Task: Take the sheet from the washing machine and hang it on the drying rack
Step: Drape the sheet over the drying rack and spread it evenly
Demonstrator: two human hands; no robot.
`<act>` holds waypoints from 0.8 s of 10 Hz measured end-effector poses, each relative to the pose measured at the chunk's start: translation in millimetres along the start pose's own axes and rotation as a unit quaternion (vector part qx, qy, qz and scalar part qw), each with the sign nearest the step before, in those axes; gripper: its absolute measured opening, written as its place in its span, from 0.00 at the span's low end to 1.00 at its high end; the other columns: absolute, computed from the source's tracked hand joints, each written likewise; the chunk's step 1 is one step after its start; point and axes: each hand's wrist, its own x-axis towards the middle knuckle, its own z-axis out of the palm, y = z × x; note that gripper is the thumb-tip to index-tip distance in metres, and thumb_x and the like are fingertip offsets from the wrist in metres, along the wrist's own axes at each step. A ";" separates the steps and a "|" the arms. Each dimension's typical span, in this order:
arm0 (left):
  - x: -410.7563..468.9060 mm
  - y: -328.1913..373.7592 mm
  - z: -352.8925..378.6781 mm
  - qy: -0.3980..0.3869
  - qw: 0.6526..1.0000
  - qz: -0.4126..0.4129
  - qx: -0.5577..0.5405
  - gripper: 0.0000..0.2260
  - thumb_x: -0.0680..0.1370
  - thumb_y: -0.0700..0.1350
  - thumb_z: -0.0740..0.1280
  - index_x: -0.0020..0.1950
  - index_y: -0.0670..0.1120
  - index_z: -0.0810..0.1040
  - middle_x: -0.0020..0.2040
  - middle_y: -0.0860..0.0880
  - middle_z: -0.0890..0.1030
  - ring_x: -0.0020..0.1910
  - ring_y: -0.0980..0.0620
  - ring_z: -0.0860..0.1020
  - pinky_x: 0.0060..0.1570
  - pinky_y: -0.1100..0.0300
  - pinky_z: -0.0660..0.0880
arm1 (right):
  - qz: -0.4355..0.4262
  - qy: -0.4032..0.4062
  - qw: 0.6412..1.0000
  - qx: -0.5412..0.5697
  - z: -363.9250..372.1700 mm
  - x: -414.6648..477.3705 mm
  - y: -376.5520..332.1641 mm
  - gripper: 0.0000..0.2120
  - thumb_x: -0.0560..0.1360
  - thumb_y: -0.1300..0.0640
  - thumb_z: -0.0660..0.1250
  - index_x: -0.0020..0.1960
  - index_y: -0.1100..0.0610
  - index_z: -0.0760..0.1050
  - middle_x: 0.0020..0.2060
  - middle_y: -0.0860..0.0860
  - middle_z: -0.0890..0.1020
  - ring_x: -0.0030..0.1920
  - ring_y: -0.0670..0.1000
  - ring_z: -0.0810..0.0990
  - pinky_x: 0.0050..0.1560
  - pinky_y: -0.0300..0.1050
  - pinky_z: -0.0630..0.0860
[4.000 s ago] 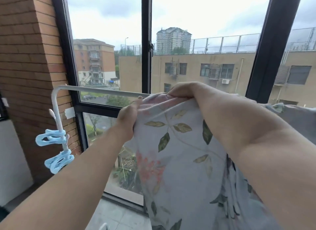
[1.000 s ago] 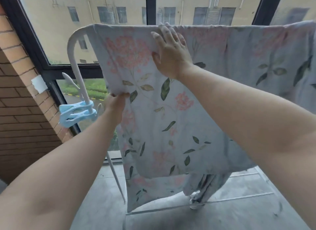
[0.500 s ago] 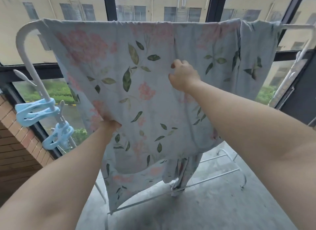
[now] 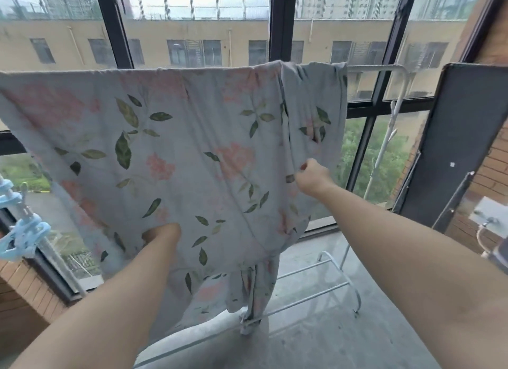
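- This is looking like an enclosed laundry balcony of an upper-floor home: tall black-framed glass windows [image 4: 280, 25] are facing a long beige building opposite [image 4: 233, 36] and green treetops lower down [image 4: 390, 154].
- Red-brown brick walls [image 4: 493, 157] are flanking a bare grey concrete floor [image 4: 316, 341].
- A white tubular metal drying rack [image 4: 376, 68] is standing by the glass, carrying a pale blue floral sheet [image 4: 192, 162]; light blue plastic clothes pegs [image 4: 24, 237] are hanging at its left end.
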 end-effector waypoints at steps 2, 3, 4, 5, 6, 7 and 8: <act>-60.7 32.9 73.3 -0.078 0.991 0.073 0.076 0.05 0.79 0.39 0.68 0.45 0.40 0.74 0.39 0.43 0.74 0.39 0.47 0.74 0.37 0.56 0.71 | 0.063 0.015 0.996 0.064 -35.3 19.3 50.6 0.16 0.78 0.55 0.63 0.62 0.62 0.71 0.57 0.60 0.78 0.50 0.59 0.76 0.47 0.50 0.75; -84.4 60.1 113.9 -0.126 0.975 0.160 0.094 0.10 0.78 0.43 0.69 0.39 0.46 0.71 0.36 0.45 0.74 0.38 0.47 0.75 0.38 0.56 0.75 | 0.090 0.027 0.991 0.093 -49.6 38.2 63.7 0.15 0.77 0.58 0.62 0.60 0.63 0.75 0.51 0.60 0.80 0.44 0.58 0.75 0.41 0.52 0.77; -102.6 78.0 151.9 -0.205 0.938 0.244 0.133 0.11 0.76 0.49 0.70 0.37 0.47 0.73 0.35 0.45 0.77 0.37 0.47 0.76 0.37 0.56 0.71 | 0.114 0.037 0.986 0.120 -61.5 48.2 66.4 0.14 0.78 0.59 0.62 0.60 0.65 0.76 0.51 0.60 0.81 0.46 0.60 0.79 0.46 0.55 0.81; -108.5 94.7 191.0 -0.223 0.909 0.309 0.168 0.12 0.74 0.54 0.71 0.39 0.47 0.76 0.34 0.45 0.77 0.32 0.48 0.75 0.36 0.58 0.71 | 0.137 0.038 0.979 0.148 -66.9 59.3 71.6 0.13 0.81 0.59 0.60 0.63 0.63 0.73 0.50 0.58 0.78 0.48 0.59 0.78 0.46 0.53 0.78; -114.3 106.3 221.6 -0.207 0.894 0.336 0.213 0.19 0.76 0.59 0.69 0.34 0.49 0.68 0.33 0.47 0.74 0.35 0.47 0.75 0.39 0.57 0.70 | 0.159 0.024 0.972 0.170 -65.9 69.5 83.6 0.15 0.82 0.60 0.58 0.67 0.63 0.71 0.42 0.56 0.73 0.47 0.57 0.75 0.52 0.55 0.79; -119.1 118.9 245.3 -0.187 0.884 0.333 0.271 0.23 0.77 0.64 0.65 0.40 0.44 0.72 0.43 0.45 0.77 0.41 0.45 0.77 0.41 0.57 0.68 | 0.189 0.021 0.957 0.219 -60.4 83.4 103.1 0.13 0.82 0.60 0.58 0.63 0.64 0.72 0.37 0.54 0.71 0.45 0.56 0.72 0.45 0.53 0.74; -112.0 129.9 269.7 -0.161 0.881 0.335 0.294 0.35 0.75 0.69 0.64 0.59 0.37 0.75 0.52 0.42 0.80 0.50 0.42 0.79 0.40 0.58 0.69 | 0.213 0.001 0.948 0.238 -52.1 104.9 124.2 0.09 0.83 0.60 0.55 0.57 0.61 0.72 0.38 0.54 0.73 0.45 0.55 0.73 0.46 0.50 0.73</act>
